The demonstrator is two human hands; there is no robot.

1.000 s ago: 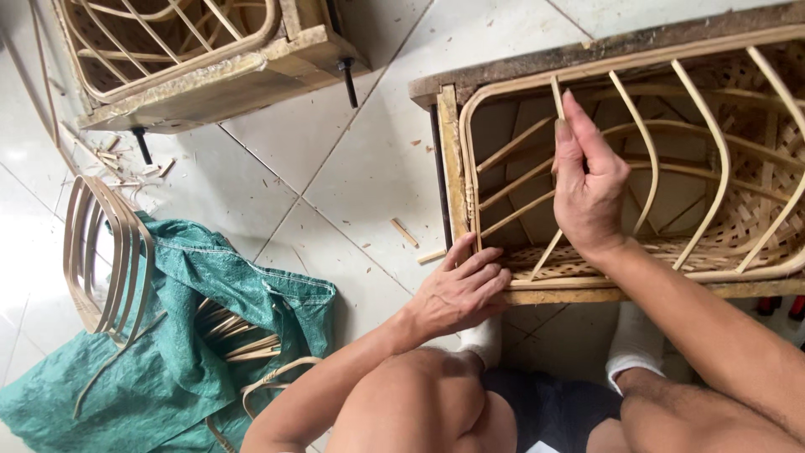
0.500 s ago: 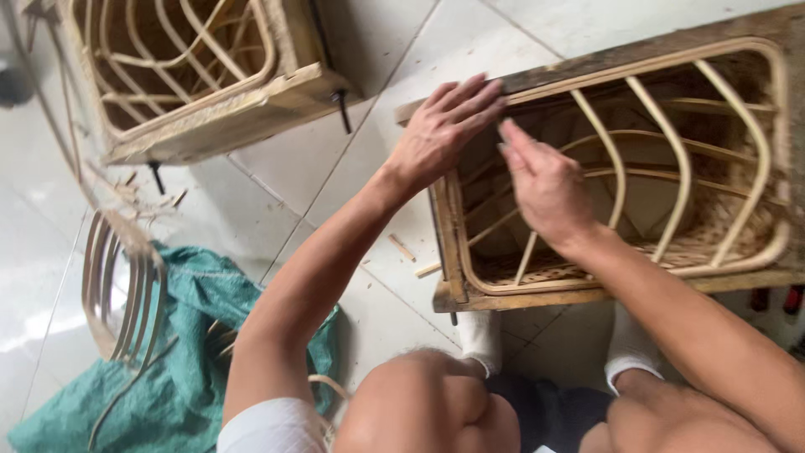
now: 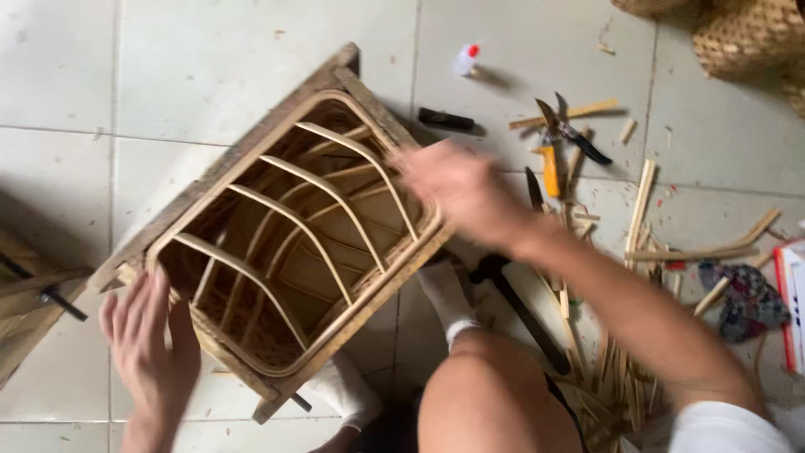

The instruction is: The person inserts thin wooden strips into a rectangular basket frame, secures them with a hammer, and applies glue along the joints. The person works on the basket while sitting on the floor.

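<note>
Knee and socks [image 3: 444, 298] fill the bottom of my view, right against the rattan frame [image 3: 369, 306]. That frame is a wooden box with bent cane ribs; it lies tilted on the floor tiles, and I place everything else from it.

At its near left corner my left hand [image 3: 151, 344] lies flat and open, fingers spread on the rim, gripping nothing. Over its far right corner my right hand [image 3: 457, 189] is a blur; I cannot tell whether it is open or closed, or whether it touches the rim.

I judge the step in hand to be setting the frame at a working angle. Whatever follows calls for a firm hold on both corners, since the box rests skewed.

Right of the frame lie a dark-handled tool [image 3: 524, 315] and scattered cane strips [image 3: 646, 210]. Further right are a patterned cloth [image 3: 746, 298] and a flat red-and-white package [image 3: 792, 302] at the picture's edge, its print too small to read.

Beyond the frame's far corner lie a yellow-handled knife [image 3: 549, 168], shears [image 3: 566, 134] and a small white bottle with a red cap [image 3: 465, 60].
</note>
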